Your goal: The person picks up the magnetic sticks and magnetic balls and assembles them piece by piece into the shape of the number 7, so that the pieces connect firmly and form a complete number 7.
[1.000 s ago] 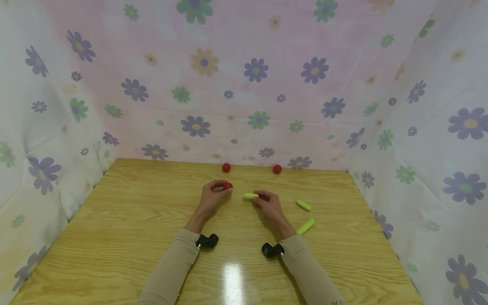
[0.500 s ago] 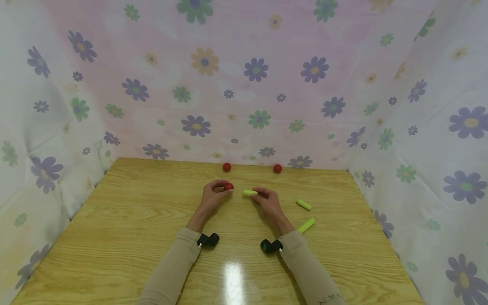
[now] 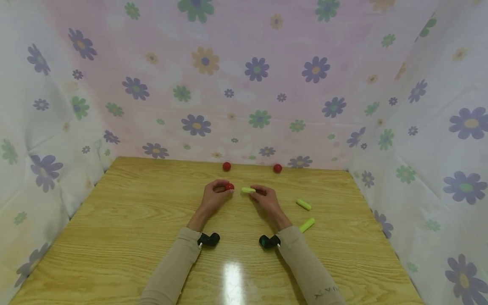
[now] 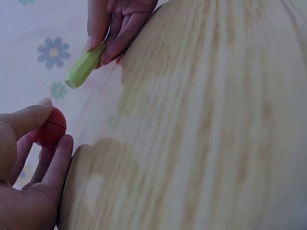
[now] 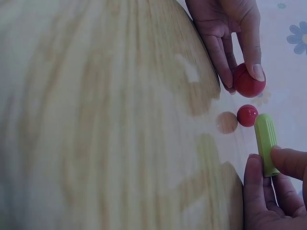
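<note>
My left hand [image 3: 214,197] pinches a small red ball [image 3: 229,187] between thumb and fingers, low over the table's middle. A fine dark line crosses this ball [image 4: 53,125] in the left wrist view. Facing it, my right hand [image 3: 267,201] holds a short light-green ridged stick [image 3: 247,190] between thumb and fingertips. Its free end points left toward the ball, with a small gap between them. In the right wrist view the stick [image 5: 265,139] has a rounded tip and lengthwise grooves.
Two more red balls, one left [image 3: 226,166] and one right [image 3: 277,168], lie at the wooden table's [image 3: 126,220] back edge. Right of my right hand lie a short green stick [image 3: 303,205] and another green stick [image 3: 307,224], partly behind the forearm. Flowered cloth [image 3: 236,106] surrounds the table.
My right hand has moved slightly forward and left with the green stick, bringing its tip nearer the ball. My left hand has barely moved, still pinching the red ball.
</note>
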The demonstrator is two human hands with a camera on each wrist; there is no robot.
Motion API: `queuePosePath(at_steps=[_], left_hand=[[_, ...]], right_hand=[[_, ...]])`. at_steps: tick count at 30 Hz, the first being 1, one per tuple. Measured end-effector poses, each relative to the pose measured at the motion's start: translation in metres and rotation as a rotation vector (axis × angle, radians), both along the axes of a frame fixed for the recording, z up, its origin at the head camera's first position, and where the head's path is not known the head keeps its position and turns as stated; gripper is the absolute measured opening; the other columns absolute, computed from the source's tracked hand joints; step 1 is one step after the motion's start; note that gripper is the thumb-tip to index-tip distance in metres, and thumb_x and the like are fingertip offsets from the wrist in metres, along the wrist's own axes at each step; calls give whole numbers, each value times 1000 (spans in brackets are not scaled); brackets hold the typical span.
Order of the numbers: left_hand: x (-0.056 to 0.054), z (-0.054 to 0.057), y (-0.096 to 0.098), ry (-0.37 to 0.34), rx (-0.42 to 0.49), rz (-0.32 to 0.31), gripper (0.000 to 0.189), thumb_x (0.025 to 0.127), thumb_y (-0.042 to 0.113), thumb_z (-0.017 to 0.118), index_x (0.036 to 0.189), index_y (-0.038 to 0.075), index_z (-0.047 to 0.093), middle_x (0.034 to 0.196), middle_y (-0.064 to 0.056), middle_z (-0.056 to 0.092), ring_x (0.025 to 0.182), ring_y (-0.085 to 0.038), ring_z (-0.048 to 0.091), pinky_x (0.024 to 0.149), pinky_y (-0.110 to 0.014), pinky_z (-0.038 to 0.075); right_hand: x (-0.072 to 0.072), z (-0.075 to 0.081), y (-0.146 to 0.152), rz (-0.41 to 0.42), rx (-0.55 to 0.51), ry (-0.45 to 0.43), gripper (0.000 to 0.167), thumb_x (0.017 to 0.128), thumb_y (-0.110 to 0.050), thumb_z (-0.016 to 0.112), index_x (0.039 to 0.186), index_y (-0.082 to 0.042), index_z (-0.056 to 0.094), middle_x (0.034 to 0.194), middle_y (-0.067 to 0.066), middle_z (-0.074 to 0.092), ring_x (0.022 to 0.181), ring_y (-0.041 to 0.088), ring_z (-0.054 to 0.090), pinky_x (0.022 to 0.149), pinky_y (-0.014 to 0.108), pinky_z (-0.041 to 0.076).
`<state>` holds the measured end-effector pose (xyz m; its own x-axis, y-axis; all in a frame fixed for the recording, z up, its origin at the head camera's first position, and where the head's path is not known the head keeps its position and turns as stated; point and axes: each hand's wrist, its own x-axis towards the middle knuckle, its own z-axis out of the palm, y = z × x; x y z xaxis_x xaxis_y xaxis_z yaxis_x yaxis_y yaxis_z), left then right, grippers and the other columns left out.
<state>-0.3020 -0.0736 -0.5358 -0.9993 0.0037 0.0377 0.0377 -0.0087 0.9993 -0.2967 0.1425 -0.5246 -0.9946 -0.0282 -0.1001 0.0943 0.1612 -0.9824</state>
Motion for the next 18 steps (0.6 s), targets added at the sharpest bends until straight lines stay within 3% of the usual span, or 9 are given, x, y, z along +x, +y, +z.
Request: queuePosePath(at_steps=[11, 18], left_hand=[[0, 1, -2, -22, 33, -5, 40, 87, 3, 80, 125, 0, 69, 124, -19, 67, 113, -28, 66, 86, -24, 55], [-1, 2, -2, -24, 61, -19, 41, 86, 1, 80, 125, -1, 69, 124, -21, 68, 113, -28, 67, 84, -23, 56]], right_hand=[[-5, 0, -3, 8, -12, 17, 26, 97, -2, 67, 123, 3, 70, 118, 18, 68, 98, 15, 64, 80, 20, 54], [-7, 1, -4, 4, -3, 11, 26, 97, -4, 68, 122, 3, 70, 122, 18, 67, 103, 17, 63, 84, 21, 53]])
